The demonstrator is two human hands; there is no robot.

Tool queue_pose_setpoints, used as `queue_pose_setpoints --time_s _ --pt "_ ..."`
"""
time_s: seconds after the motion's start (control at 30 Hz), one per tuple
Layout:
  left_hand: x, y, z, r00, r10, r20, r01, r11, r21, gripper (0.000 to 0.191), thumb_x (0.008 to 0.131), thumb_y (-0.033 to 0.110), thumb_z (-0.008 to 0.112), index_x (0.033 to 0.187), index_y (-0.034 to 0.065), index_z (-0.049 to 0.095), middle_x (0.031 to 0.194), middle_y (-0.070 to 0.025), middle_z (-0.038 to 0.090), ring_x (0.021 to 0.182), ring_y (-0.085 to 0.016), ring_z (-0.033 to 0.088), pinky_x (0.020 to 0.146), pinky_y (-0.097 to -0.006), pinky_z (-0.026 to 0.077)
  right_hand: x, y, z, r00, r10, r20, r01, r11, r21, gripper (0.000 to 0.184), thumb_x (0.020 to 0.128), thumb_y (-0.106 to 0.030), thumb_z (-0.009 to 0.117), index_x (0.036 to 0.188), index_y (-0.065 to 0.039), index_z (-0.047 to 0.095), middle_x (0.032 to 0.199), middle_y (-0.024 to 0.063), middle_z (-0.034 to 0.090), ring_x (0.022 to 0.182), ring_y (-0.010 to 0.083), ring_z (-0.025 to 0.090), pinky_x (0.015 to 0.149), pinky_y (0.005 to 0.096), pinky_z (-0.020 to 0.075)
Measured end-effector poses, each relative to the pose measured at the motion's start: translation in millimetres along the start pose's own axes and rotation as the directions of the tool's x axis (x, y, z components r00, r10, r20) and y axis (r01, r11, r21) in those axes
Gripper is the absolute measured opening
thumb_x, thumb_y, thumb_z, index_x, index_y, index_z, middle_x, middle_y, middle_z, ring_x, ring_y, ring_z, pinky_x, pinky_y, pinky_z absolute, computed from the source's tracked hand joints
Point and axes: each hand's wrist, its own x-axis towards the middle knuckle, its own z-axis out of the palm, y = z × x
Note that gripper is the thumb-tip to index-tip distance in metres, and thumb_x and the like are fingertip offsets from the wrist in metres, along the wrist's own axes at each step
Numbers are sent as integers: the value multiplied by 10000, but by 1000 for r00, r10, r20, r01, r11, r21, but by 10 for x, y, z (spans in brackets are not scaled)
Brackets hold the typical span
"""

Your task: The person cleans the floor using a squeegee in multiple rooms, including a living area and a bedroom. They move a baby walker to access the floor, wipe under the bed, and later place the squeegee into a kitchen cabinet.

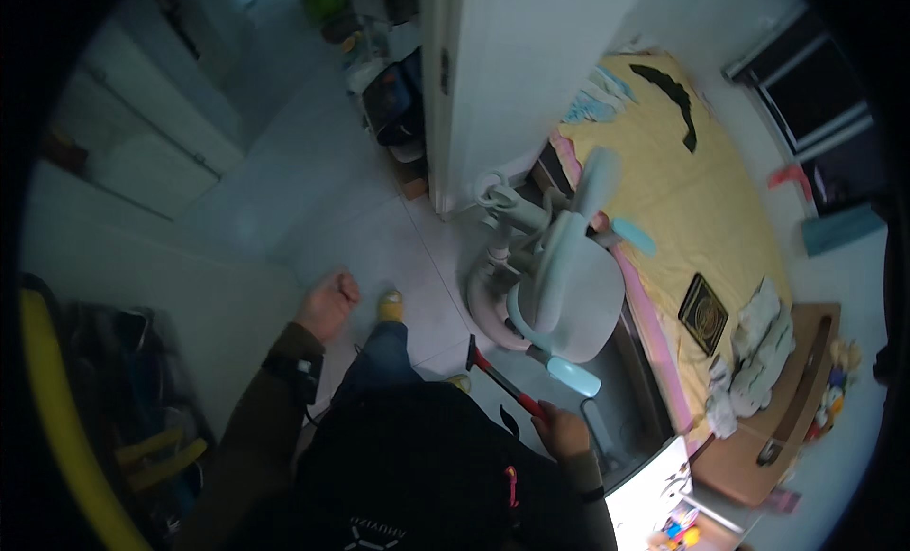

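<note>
My right hand [567, 433] grips the red end of a long-handled tool [505, 378] that looks like a hammer or a scraper. Its handle is red and black, and a dark crosswise head points forward, above the floor beside my foot. Nothing shows in my left hand [330, 305], whose fingers are curled into a loose fist over the pale floor tiles [334, 202]. A grey and light-blue swivel chair [586, 295] lies tipped or strongly turned just beyond the tool's head; its exact posture is hard to tell.
A bed with a yellow sheet [711, 202] fills the right side, holding a dark square board [703, 314] and plush toys [764, 352]. A white door [526, 67] stands ahead. A desk [640, 490] is close at lower right; a yellow curved bar [64, 423] borders the left.
</note>
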Motion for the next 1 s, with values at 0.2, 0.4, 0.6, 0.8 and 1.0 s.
queue_pose_setpoints --time_s 0.2,0.4,0.6,0.8,1.0 --pt "357 1387 -620 902 392 -183 -425 881 -207 148 945 86 415 802 53 437 740 -24 399 693 -148 397 692 -260 369 809 -673 -209 986 -161 -30 162 986 34 348 860 -243 599 1165 -75 586 935 186 653 835 346 630 744 416 504" --pt "648 2786 -1195 780 545 -307 -596 797 -100 184 957 133 442 781 79 449 685 -2 372 650 -129 376 633 -259 353 1693 -1760 -352 970 -238 -46 242 963 123 340 874 -204 572 1193 -86 560 973 210 641 859 385 618 741 451 493" --pt "846 3643 -1430 803 473 -363 -525 849 -56 244 982 197 425 757 103 429 672 10 357 622 -118 362 584 -250 339 2697 -2684 -629 988 -48 148 4 958 285 367 909 -229 543 1241 -72 538 887 153 667 741 265 646 671 360 509" --pt "922 3782 -1507 827 392 -403 -404 913 60 250 975 204 441 741 117 430 663 20 385 603 -112 361 567 -257 340 3583 -3354 -1311 876 -340 343 -30 670 742 636 892 -87 587 1437 -41 263 1051 104 649 858 131 601 812 274 473" --pt "944 3809 -1543 827 250 -504 -306 952 -30 269 968 215 419 716 126 389 628 21 348 575 -120 320 546 -257 312 4764 -4238 -1667 770 -334 544 -10 846 533 430 784 -28 671 1198 -22 555 817 -26 525 721 73 490 684 210 434"
